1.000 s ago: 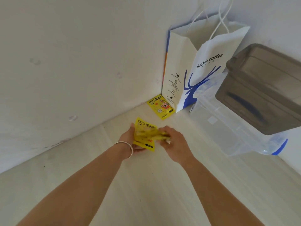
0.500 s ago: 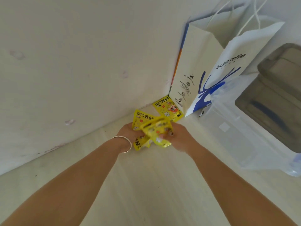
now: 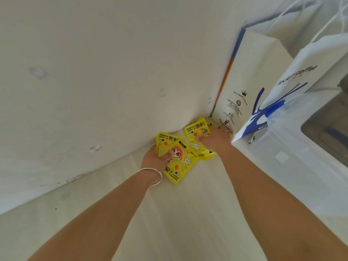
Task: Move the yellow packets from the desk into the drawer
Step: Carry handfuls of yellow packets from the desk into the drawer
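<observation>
My left hand [image 3: 153, 159], a silver bangle on its wrist, grips a bunch of yellow hand-warmer packets [image 3: 177, 161] with its thumb across their printed faces. My right hand [image 3: 216, 137] reaches to the desk's far corner and holds another yellow packet [image 3: 197, 132] there, fingers curled over its right side. A further yellow corner [image 3: 210, 124] peeks out behind that hand, beside the bag. No drawer is in view.
A white paper bag [image 3: 250, 87] with blue print stands in the corner against the wall, touching my right hand's fingertips. A clear plastic storage box [image 3: 301, 140] with a grey lid fills the right side. The pale desk top [image 3: 188, 213] stretches toward me.
My right hand has left the bunch and moved forward to the corner, onto the packet lying by the bag. My left hand followed forward with its packets. The camera moved closer.
</observation>
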